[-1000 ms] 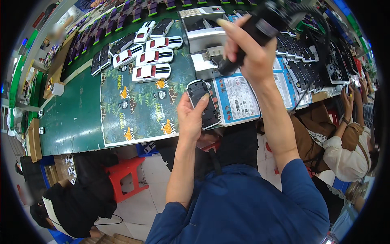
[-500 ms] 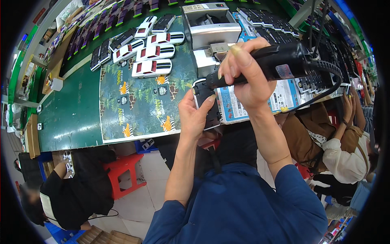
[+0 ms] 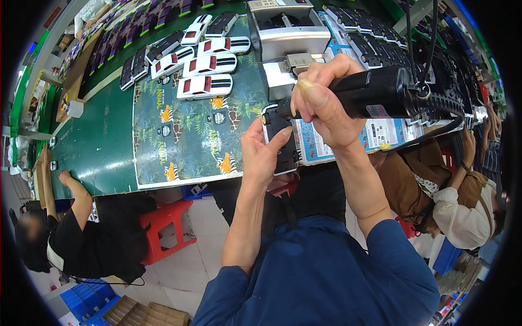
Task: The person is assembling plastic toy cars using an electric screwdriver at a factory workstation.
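Black electric screwdriver (image 3: 375, 92) in my right hand (image 3: 326, 106), grip wrapped tight round barrel, tip down on dark toy car chassis (image 3: 283, 138). My left hand (image 3: 263, 155) holds chassis, grip closed round it, above table's near edge. No containers I can make out; white toy cars (image 3: 206, 64) lie loose on jungle-print mat (image 3: 190, 130) toward table's far edge. Since half second ago, I see screwdriver lower, chassis unmoved.

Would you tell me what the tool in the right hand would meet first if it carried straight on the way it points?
Most likely the dark toy car underside held by the left hand; the black power screwdriver in the right hand aims at it, though depth is unclear.
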`<state>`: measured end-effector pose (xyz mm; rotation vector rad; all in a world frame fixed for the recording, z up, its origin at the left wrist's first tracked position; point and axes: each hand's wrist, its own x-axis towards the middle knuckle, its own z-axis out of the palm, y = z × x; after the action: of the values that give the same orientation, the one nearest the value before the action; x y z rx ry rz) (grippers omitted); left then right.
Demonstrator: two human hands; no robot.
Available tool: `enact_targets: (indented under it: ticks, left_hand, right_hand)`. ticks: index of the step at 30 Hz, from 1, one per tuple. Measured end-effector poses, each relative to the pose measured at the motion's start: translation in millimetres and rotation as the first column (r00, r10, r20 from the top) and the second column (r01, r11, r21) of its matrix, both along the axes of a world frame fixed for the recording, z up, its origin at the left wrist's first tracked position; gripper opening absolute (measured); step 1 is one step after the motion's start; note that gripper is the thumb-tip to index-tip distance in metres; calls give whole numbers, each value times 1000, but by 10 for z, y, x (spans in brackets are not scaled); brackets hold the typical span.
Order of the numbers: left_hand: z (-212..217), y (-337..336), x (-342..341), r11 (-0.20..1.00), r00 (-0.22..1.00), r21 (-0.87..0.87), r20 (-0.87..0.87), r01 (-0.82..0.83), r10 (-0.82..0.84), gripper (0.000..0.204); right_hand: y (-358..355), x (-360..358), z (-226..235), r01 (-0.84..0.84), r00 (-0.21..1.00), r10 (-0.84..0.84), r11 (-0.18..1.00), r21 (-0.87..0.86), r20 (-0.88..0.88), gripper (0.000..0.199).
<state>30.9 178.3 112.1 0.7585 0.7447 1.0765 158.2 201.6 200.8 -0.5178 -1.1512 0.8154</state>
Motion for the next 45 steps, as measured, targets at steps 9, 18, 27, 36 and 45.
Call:
enact_targets:
  ticks: [9,18,27,36,45]
  left_hand:
    - [43,-36,38,1000,1000,23,-27,-16,16,26]
    - [-11,44,-74,985,940,-165,323,-56,108,38]
    - [-1,74,-139,988,948,-155,318,24,27,55]
    - [-55,66,-128,971,932,-228,332,-68,143,63]
    - [-113,122,-131,976,941,-203,310,-76,137,60]
  right_hand:
    - [-65,83,24,-13,995,17,999,42,-103,20]
    - [66,606,446,51,993,-26,973,226,-113,10]
    - [332,381,319,279,900,-324,942,187,290,12]
    - [296,257,466,212,936,-165,969,-124,312,18]
    - [-526,107,220,-200,964,182,977,-78,-192,15]
